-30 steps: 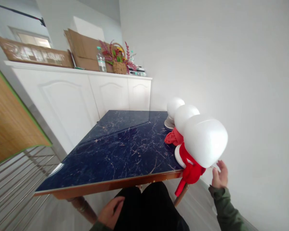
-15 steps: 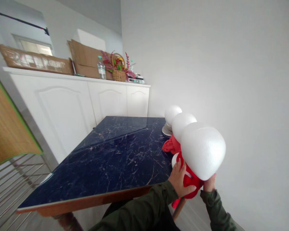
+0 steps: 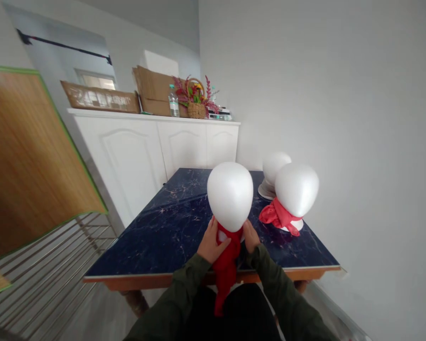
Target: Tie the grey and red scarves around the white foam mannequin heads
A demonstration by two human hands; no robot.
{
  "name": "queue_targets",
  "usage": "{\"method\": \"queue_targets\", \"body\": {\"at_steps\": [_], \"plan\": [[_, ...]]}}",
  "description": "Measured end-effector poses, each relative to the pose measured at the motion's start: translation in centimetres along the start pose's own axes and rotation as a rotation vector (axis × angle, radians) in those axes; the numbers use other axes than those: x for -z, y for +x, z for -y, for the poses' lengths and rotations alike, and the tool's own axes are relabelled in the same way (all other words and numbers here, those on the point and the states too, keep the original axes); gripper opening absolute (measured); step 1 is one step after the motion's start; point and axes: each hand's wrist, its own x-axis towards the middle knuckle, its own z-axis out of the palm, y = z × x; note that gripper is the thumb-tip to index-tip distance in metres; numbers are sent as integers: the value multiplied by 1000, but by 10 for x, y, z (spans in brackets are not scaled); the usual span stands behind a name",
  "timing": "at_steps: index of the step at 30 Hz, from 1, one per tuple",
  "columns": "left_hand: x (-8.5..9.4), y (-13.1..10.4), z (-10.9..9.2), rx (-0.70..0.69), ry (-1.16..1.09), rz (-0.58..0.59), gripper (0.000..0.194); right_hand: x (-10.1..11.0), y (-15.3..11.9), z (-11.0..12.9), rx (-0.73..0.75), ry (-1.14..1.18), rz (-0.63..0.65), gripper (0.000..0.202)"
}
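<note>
A white foam mannequin head [image 3: 230, 194] stands at the front of the table, between my two hands. Round its neck is a red scarf [image 3: 225, 270], one long end hanging over the table edge toward my lap. My left hand [image 3: 212, 242] grips the scarf-wrapped neck from the left, thumb across the front of the cloth. On the other side my right hand [image 3: 250, 236] is closed on the neck, its fingertips partly hidden behind the head.
To the right on the blue marble-patterned table [image 3: 163, 237] sits another white head [image 3: 297, 189] with a red scarf [image 3: 279, 214]. Behind it is a third white head [image 3: 275, 166]. A white cabinet [image 3: 128, 151] holds cardboard boxes [image 3: 102, 98], a bottle [image 3: 173, 102] and a flower basket [image 3: 196, 110].
My hands have carried the mannequin head with its scarf from the table's right side to its front middle. The view has turned to the left, and the scarf end now hangs down.
</note>
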Motion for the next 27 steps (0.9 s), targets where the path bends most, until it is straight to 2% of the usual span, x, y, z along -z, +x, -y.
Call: {"method": "queue_targets", "body": {"at_steps": [2, 5, 8, 10, 12, 14, 17, 19, 21, 23, 27], "plan": [[-5, 0, 17, 14, 11, -8, 80, -7, 6, -6, 28, 26, 44, 51], [-12, -4, 26, 14, 33, -32, 80, -7, 3, -17, 33, 65, 65, 48], [-13, -10, 22, 53, 64, -144, 72, -7, -3, -22, -40, 80, 20, 48], [-10, -16, 15, 104, 96, -274, 55, -7, -6, -23, -158, 30, -52, 50], [-7, -22, 6, 158, 120, -323, 35, -8, -9, -23, -271, -39, -98, 46], [-5, -27, -5, 178, 144, -237, 26, -8, -10, -21, -341, -89, -87, 38], [-8, -26, -20, 213, 261, -78, 32, -8, -10, -17, -408, -139, -7, 29], [-12, -21, -27, 257, 366, -40, 35, -9, -9, -15, -447, -180, 64, 27], [-14, -16, -28, 257, 411, -17, 26, -10, -8, -13, -477, -209, 136, 30], [-16, -14, -25, 216, 360, -2, 15, -10, -7, -13, -504, -218, 195, 37], [-15, -20, -11, 172, 73, -20, 22, -10, -3, -15, -522, -199, 225, 39]]}}
